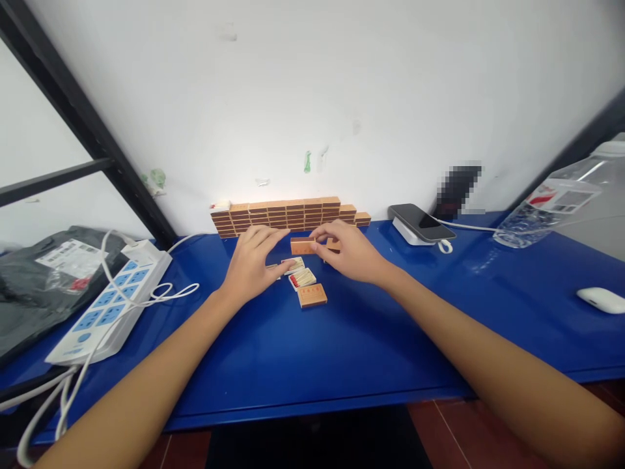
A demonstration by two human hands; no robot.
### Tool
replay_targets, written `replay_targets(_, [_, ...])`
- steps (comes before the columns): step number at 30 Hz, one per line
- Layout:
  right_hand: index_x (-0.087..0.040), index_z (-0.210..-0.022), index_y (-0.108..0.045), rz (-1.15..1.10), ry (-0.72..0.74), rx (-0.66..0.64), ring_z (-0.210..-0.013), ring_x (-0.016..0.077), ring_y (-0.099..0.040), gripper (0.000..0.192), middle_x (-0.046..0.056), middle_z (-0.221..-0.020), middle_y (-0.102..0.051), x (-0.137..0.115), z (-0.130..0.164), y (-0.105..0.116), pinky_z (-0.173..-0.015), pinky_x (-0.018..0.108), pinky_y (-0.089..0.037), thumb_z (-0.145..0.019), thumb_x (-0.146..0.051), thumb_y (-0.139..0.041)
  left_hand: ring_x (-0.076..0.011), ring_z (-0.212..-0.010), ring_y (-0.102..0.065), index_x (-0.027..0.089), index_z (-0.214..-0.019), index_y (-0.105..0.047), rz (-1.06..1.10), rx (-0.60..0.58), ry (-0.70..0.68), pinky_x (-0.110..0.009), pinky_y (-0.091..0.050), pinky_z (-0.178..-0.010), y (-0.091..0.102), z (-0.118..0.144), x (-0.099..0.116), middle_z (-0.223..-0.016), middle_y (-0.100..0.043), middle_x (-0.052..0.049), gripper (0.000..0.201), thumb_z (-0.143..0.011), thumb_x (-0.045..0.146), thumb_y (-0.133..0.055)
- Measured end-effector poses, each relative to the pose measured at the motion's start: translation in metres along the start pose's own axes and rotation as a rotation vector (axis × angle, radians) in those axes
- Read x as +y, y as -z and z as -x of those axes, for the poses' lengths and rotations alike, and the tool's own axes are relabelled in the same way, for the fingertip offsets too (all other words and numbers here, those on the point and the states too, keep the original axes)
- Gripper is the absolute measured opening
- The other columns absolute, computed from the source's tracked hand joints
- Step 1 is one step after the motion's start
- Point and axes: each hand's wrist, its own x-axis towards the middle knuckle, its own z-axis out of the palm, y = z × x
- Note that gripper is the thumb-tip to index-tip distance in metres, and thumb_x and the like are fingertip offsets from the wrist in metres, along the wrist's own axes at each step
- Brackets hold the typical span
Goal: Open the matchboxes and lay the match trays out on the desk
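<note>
My right hand [349, 249] pinches the end of an orange matchbox [301, 246], which stands on its long edge. Facing it, my left hand [254, 260] is open, thumb spread from the outstretched fingers. Its thumb tip reaches the edge of an open matchbox tray [295, 264] of matches; whether they touch I cannot tell. In front lies another tray [303, 279] of red-tipped matches, and nearer still a flat matchbox [312, 296]. Behind my right fingers another matchbox [334, 244] is partly hidden. A stacked wall of matchboxes [286, 215] stands at the back, stepping down to the right.
A match tray [221, 206] rests on the wall's left end. Left are a white power strip [112, 306], cables and a grey plastic bag [39, 286]. Right are a phone [422, 221] on a white stand, a water bottle [532, 212] and a white case [601, 299].
</note>
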Motion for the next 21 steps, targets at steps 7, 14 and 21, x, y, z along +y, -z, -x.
replay_targets(7, [-0.023, -0.108, -0.065, -0.422, -0.195, -0.006, -0.079, 0.0199, -0.066, 0.033, 0.005, -0.092, -0.075, -0.005, 0.010, -0.006, -0.068, 0.035, -0.050, -0.092, -0.052, -0.071, -0.0257, -0.100, -0.066, 0.022, -0.122, -0.072, 0.025, 0.087, -0.104, -0.045, -0.054, -0.090, 0.000, -0.001, 0.011, -0.106, -0.079, -0.007, 0.036, -0.090, 0.037, -0.080])
replay_targets(14, [-0.023, -0.093, -0.062, -0.511, -0.217, 0.013, -0.085, 0.0193, -0.067, 0.040, 0.004, -0.092, -0.070, -0.006, 0.015, -0.015, -0.068, 0.033, -0.052, -0.086, -0.059, -0.077, -0.0256, -0.096, -0.066, 0.023, -0.119, -0.075, 0.043, 0.105, -0.057, -0.046, -0.057, -0.088, 0.001, -0.001, 0.015, -0.102, -0.079, -0.008, 0.032, -0.090, 0.036, -0.080])
replay_targets(21, [-0.022, -0.089, -0.064, -0.561, -0.240, -0.019, -0.084, 0.0198, -0.066, 0.042, 0.005, -0.092, -0.071, -0.013, 0.016, -0.010, -0.072, 0.034, -0.054, -0.084, -0.062, -0.076, -0.0247, -0.097, -0.066, 0.024, -0.121, -0.074, 0.072, 0.130, -0.086, -0.045, -0.058, -0.088, 0.001, 0.000, 0.019, -0.102, -0.078, -0.007, 0.035, -0.089, 0.037, -0.082])
